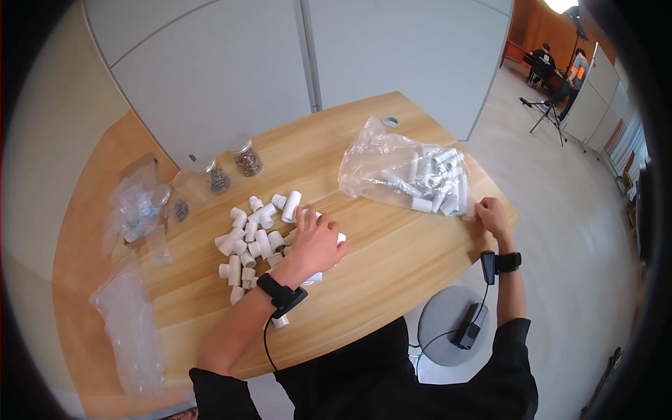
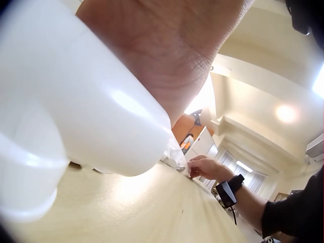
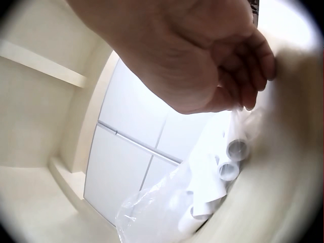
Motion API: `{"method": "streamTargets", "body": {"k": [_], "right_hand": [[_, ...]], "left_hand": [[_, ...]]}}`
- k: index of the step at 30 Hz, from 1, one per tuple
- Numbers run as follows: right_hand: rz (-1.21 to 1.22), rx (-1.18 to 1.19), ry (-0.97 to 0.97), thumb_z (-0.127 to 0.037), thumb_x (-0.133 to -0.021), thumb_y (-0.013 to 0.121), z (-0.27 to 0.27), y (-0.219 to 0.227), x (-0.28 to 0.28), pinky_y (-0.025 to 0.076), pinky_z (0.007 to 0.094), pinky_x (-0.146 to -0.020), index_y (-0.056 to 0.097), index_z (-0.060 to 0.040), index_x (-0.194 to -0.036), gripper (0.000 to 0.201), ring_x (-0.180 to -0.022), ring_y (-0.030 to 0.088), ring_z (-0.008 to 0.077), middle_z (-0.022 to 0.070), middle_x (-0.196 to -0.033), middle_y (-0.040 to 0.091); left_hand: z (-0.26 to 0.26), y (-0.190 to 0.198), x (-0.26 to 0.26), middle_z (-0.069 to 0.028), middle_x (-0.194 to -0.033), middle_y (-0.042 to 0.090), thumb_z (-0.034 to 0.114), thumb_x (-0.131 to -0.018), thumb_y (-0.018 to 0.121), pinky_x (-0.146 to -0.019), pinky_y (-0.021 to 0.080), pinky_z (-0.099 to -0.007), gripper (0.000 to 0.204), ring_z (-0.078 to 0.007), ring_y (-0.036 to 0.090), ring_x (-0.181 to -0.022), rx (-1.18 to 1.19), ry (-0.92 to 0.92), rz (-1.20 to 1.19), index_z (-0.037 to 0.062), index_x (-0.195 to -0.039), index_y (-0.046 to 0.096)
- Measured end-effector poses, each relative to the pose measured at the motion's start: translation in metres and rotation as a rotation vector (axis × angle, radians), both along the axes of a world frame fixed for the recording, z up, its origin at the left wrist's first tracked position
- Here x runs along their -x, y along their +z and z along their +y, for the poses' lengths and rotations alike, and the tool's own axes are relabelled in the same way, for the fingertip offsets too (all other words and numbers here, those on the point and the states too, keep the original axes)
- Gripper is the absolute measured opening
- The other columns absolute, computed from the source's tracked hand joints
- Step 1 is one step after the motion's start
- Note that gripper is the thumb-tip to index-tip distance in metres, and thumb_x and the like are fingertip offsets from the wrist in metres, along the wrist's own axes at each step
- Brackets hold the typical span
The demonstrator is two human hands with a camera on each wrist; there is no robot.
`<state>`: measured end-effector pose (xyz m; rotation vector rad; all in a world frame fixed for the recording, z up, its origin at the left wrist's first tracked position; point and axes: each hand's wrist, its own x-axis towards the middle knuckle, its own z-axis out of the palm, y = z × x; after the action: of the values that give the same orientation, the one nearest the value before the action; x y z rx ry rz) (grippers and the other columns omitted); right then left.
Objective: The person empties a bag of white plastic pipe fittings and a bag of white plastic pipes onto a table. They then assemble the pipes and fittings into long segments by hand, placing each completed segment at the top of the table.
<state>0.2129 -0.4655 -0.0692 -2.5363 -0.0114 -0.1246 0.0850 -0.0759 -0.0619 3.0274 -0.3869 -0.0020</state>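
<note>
My left hand (image 1: 316,245) lies over the right side of a pile of white plastic pipe fittings (image 1: 263,243), its fingers bent down among them. White ends show between the fingers and beside the thumb; the palm side is hidden, so I cannot tell whether it grips one. A large white fitting (image 2: 111,106) fills the left wrist view below the palm. At the table's right edge, my right hand (image 1: 493,215) pinches the edge of a clear plastic bag (image 1: 360,164) between thumb and fingers. Short white pipe pieces (image 3: 205,185) lie inside this bag.
Glass jars of small hardware (image 1: 246,159) stand along the back left of the wooden table (image 1: 378,266). More clear bags (image 1: 129,325) lie at the left edge. A grey stool (image 1: 437,318) is below the right edge. Behind the table stands a grey partition (image 1: 406,56).
</note>
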Motion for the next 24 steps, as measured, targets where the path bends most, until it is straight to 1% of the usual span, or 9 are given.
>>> {"method": "streamTargets", "body": {"k": [2, 7, 9, 12, 16, 19, 21, 22, 24], "right_hand": [[0.08, -0.152, 0.011, -0.016, -0.076, 0.053, -0.005, 0.0, -0.003, 0.044, 0.0318, -0.051, 0.057, 0.0035, -0.065, 0.023, -0.052, 0.056, 0.0174, 0.0107, -0.059, 0.06], [0.132, -0.243, -0.006, -0.022, -0.081, 0.054, -0.008, 0.001, -0.014, 0.044, 0.0282, -0.048, 0.056, 0.0032, -0.066, 0.03, -0.05, 0.056, 0.0144, 0.0085, -0.058, 0.059], [0.175, -0.236, -0.022, -0.031, -0.086, 0.054, -0.011, 0.0, -0.023, 0.045, 0.0272, -0.046, 0.056, 0.0024, -0.068, 0.039, -0.05, 0.056, 0.014, 0.0078, -0.059, 0.058], [0.18, -0.188, -0.027, -0.034, -0.086, 0.053, -0.024, -0.003, -0.036, 0.045, 0.0273, -0.046, 0.056, 0.0017, -0.069, 0.039, -0.05, 0.056, 0.014, 0.0079, -0.059, 0.057], [0.206, -0.249, -0.04, -0.036, -0.087, 0.053, -0.025, 0.002, -0.041, 0.046, 0.0271, -0.044, 0.055, 0.0025, -0.072, 0.041, -0.049, 0.056, 0.0144, 0.0086, -0.058, 0.057], [0.216, -0.237, -0.034, -0.036, -0.087, 0.052, -0.024, 0.002, -0.053, 0.045, 0.0273, -0.042, 0.055, 0.004, -0.07, 0.043, -0.047, 0.055, 0.0152, 0.0094, -0.058, 0.057], [0.208, -0.235, -0.046, -0.035, -0.087, 0.052, -0.02, 0.001, -0.062, 0.043, 0.0275, -0.039, 0.054, 0.0052, -0.068, 0.045, -0.043, 0.054, 0.0157, 0.0098, -0.056, 0.056], [0.208, -0.24, -0.043, -0.035, -0.087, 0.052, -0.017, 0.001, -0.064, 0.043, 0.0275, -0.039, 0.054, 0.0052, -0.068, 0.045, -0.043, 0.054, 0.0157, 0.0098, -0.056, 0.056], [0.209, -0.212, -0.023, -0.034, -0.087, 0.052, -0.012, 0.001, -0.068, 0.041, 0.0278, -0.037, 0.052, 0.0054, -0.065, 0.045, -0.041, 0.052, 0.0161, 0.0095, -0.055, 0.054]], "left_hand": [[0.001, 0.005, -0.001, -0.0198, -0.113, 0.052, 0.033, -0.082, 0.051, -0.1, 0.015, -0.0611, 0.038, -0.0428, 0.032, -0.121, 0.004, -0.003, 0.017, 0.0017, -0.102, 0.059], [0.005, 0.03, -0.001, -0.0191, -0.116, 0.051, 0.036, -0.082, 0.053, -0.101, 0.017, -0.0575, 0.041, -0.0412, 0.033, -0.121, 0.006, 0.02, 0.098, 0.0039, -0.105, 0.058], [0.016, 0.042, 0.004, -0.0186, -0.118, 0.05, 0.038, -0.081, 0.055, -0.101, 0.018, -0.0561, 0.043, -0.0402, 0.035, -0.12, -0.008, 0.019, -0.039, 0.0049, -0.109, 0.057], [0.042, 0.072, 0.021, -0.0184, -0.12, 0.049, 0.036, -0.08, 0.058, -0.101, 0.02, -0.0547, 0.045, -0.0402, 0.037, -0.118, 0.11, 0.004, -0.12, 0.0051, -0.112, 0.055], [0.061, 0.094, 0.059, -0.0197, -0.123, 0.047, 0.035, -0.078, 0.061, -0.102, 0.021, -0.053, 0.048, -0.0406, 0.038, -0.118, 0.083, 0.041, -0.21, 0.0052, -0.115, 0.054], [0.058, 0.087, 0.092, -0.0219, -0.129, 0.039, 0.044, -0.078, 0.058, -0.104, 0.018, -0.0534, 0.06, -0.0399, 0.031, -0.123, 0.017, -0.041, -0.155, 0.0055, -0.123, 0.047], [0.052, 0.07, 0.112, -0.0218, -0.137, 0.03, 0.047, -0.072, 0.064, -0.102, 0.018, -0.057, 0.069, -0.0423, 0.027, -0.126, -0.021, -0.182, -0.051, 0.0107, -0.127, 0.043], [0.051, 0.062, 0.121, -0.0218, -0.137, 0.03, 0.047, -0.072, 0.064, -0.102, 0.018, -0.057, 0.069, -0.0423, 0.027, -0.126, -0.026, -0.179, -0.05, 0.0107, -0.127, 0.043], [0.049, 0.045, 0.134, -0.0218, -0.14, 0.023, 0.054, -0.07, 0.061, -0.103, 0.015, -0.059, 0.077, -0.0432, 0.02, -0.129, -0.046, -0.287, 0.034, 0.0146, -0.132, 0.036]]}}
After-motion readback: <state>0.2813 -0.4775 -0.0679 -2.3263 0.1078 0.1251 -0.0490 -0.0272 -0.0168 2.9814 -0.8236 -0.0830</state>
